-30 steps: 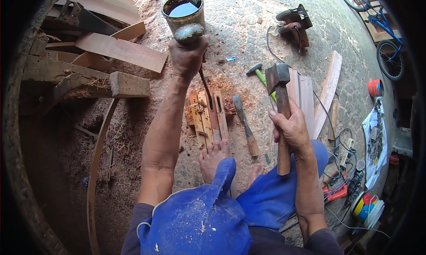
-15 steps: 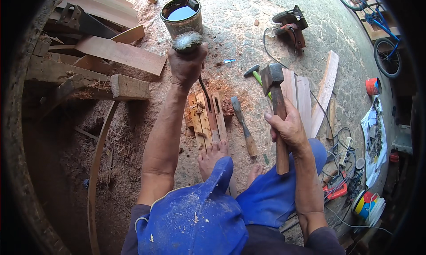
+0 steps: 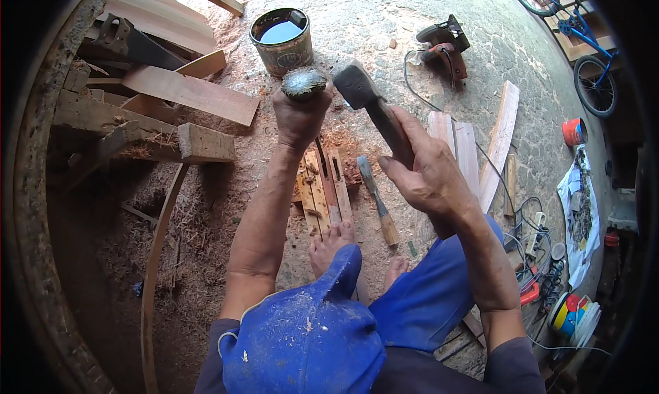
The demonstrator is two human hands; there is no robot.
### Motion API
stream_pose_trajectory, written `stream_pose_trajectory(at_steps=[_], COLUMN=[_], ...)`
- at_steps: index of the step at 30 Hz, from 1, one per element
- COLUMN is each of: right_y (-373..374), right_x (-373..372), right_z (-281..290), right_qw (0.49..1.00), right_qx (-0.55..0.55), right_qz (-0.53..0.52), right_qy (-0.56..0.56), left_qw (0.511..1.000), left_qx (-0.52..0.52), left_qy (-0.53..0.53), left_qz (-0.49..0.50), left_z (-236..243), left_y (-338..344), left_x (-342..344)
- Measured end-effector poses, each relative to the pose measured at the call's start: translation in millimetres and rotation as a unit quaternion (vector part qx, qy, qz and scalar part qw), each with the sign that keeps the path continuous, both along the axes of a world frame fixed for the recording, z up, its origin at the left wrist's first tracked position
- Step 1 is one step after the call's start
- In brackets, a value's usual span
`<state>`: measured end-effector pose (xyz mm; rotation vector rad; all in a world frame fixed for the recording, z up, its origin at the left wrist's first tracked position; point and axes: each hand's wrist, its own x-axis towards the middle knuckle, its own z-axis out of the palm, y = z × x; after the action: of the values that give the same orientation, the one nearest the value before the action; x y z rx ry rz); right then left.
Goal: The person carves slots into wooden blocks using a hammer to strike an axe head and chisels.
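Note:
My left hand [image 3: 300, 123] is closed around the upright handle of a chisel [image 3: 304, 84], whose frayed pale butt shows above the fist. Its dark shank runs down to narrow wooden strips [image 3: 314, 203] on the ground, one of them with a slot. The tip cannot be made out. Gripped in my right hand [image 3: 436, 174] is a hatchet [image 3: 358, 86] with a wooden handle, its dark blunt head raised just right of the chisel's butt, apart from it. My bare foot [image 3: 331, 246] presses on the strips. Another chisel [image 3: 376, 198] with a wooden handle lies to their right.
A bucket of dark liquid [image 3: 283, 59] stands beyond my left hand. A corded circular saw [image 3: 446, 47] rests farther right. Planks [image 3: 500, 143] lie right of my right hand, cables [image 3: 539, 239] nearer. Stacked timber, a handsaw [image 3: 130, 44] and a beam [image 3: 206, 143] are at left.
The hatchet has swung up and left toward the chisel's butt, its head tilting left. My left hand appears slightly right and lower in view. The green-handled hammer is now hidden behind my right hand and the hatchet.

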<state>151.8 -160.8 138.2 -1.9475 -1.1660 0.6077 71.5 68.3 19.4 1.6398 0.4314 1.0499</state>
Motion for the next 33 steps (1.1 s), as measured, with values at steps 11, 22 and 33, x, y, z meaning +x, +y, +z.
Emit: stream_pose_trajectory(at_steps=[11,22,33], right_y=[55.3,59.1,70.0], right_x=[2.9,6.6,13.7], right_z=[40.4,33.5,66.4], right_qw=[0.937,0.963,0.940], right_qx=[-0.116,-0.065,0.136], right_qz=[0.091,0.102,-0.007], right_qy=[-0.316,-0.242,-0.313], left_qw=[0.996,0.996,0.998], left_qx=[-0.046,0.011,0.041], left_qy=[-0.068,-0.012,-0.012], left_qz=[-0.018,0.084,0.051], left_z=[-3.0,2.5,2.9], left_y=[-3.5,4.9,-1.6], left_x=[3.4,14.5,12.4])
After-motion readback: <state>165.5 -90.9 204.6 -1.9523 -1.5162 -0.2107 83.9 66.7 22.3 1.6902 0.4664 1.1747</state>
